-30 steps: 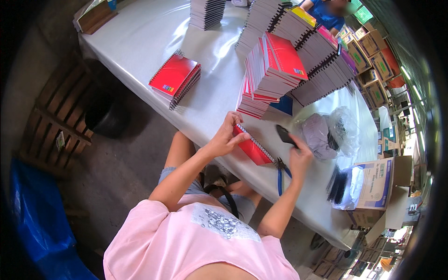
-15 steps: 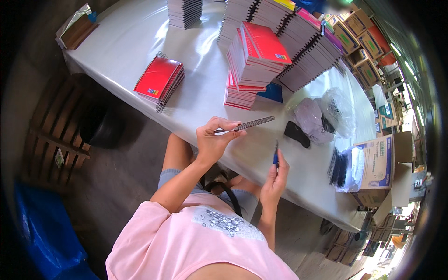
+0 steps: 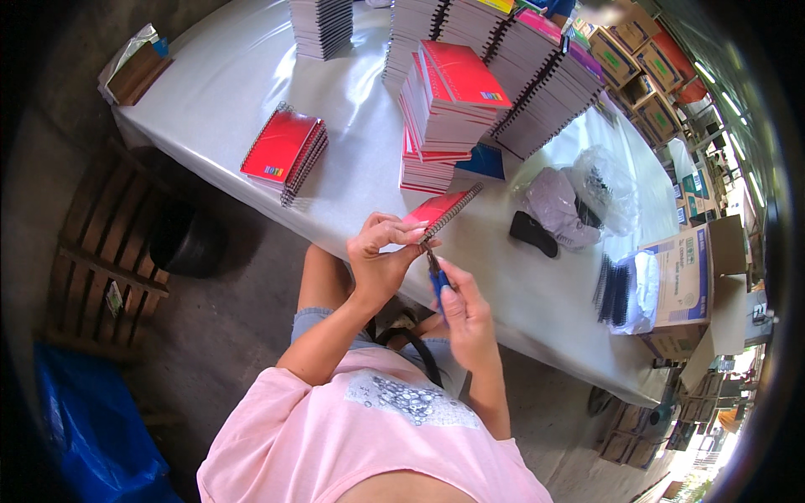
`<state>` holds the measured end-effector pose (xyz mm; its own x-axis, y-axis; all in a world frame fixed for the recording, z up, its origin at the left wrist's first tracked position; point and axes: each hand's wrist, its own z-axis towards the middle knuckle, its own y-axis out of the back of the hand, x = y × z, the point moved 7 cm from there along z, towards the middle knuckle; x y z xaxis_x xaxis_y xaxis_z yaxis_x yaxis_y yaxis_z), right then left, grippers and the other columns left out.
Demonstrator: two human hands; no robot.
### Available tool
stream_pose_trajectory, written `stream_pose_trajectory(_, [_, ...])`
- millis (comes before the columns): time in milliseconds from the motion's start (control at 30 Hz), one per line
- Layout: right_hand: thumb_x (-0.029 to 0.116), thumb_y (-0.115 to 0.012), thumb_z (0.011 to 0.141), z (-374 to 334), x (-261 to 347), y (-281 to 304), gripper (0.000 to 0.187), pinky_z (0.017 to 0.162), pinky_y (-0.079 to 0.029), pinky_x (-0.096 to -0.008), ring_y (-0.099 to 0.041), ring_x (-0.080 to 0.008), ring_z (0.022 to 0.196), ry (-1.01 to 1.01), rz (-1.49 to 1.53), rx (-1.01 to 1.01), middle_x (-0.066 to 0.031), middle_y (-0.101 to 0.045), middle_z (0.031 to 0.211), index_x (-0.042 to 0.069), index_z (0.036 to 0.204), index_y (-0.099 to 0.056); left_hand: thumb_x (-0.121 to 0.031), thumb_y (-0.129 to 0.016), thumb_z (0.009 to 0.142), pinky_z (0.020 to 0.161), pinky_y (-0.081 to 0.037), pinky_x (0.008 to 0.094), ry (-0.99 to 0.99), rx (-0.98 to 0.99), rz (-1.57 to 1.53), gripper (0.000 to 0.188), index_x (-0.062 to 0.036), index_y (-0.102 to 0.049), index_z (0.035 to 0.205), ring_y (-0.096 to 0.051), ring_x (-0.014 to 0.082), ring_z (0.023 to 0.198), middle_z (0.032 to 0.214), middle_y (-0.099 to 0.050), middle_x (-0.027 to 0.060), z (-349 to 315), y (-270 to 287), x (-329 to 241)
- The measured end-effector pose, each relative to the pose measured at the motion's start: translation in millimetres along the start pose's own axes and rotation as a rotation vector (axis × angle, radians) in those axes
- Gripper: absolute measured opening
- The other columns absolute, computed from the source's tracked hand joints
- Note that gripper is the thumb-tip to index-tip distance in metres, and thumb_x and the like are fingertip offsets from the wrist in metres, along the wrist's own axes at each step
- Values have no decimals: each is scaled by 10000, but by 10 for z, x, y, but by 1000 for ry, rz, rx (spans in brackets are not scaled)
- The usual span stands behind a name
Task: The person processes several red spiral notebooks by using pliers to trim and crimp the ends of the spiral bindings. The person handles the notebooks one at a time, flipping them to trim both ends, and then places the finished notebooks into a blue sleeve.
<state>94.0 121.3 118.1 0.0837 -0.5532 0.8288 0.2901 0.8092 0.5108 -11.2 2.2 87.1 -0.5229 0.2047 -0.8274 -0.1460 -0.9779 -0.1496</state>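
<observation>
One red book [image 3: 433, 207] is tilting in the left hand [image 3: 375, 251], above the table's [image 3: 545, 314] near edge. This hand is pinching it by the close end of its coil [image 3: 455, 210]. The right hand [image 3: 470, 317] is gripping the pliers [image 3: 439, 281], their tips reaching that end; whether they are biting wire, I cannot tell. For neat work, the left hand should be holding firmly, and the tips should be catching only coil, not cover. Both forearms [image 3: 329, 339] are leaning inward, so the hands are almost meeting. A red pile [image 3: 451, 121] is standing behind.
</observation>
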Motion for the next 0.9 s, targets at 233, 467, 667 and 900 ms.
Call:
stream_pose_trajectory(233, [268, -456, 964, -47, -249, -232, 374, 805, -450, -316, -569, -236, 947, -198, 431, 101, -139, -553, 1087, 27, 1249, -490, 33, -768, 681, 683, -488, 243, 60, -128, -197, 257, -26, -649, 901, -570, 136, 770, 813, -643, 50, -8, 84, 163])
stream_pose_trajectory(467, [293, -486, 930, -198, -1059, 383, 377, 962, -286, -521, -439, -323, 1160, -391, -806, -114, -149, -460, 1233, 165, 1285, -499, -139, -721, 812, 689, -463, 200, 483, -390, -446, 356, 2, -570, 1101, -524, 66, 785, 886, -562, 13, 83, 437, 378])
stream_pose_trajectory(667, [204, -560, 902, 449, -471, -159, 446, 998, -336, -411, -458, -247, 1174, -3, -178, -47, -127, -464, 1269, 97, 1319, -446, -189, -569, 931, 781, -450, 228, 584, -447, -806, 268, -9, -565, 1129, -541, 81, 873, 965, -575, 33, 106, 701, 320])
stream_pose_trajectory(900, [-24, -630, 832, 1483, 73, -1106, 493, 884, -448, -276, -511, -122, 1070, -110, 876, 44, -73, -523, 1207, 34, 1288, -453, -217, -592, 915, 814, -439, 267, 253, -436, -261, 242, -35, -609, 1073, -573, 130, 952, 991, -615, 46, 383, 1498, 12])
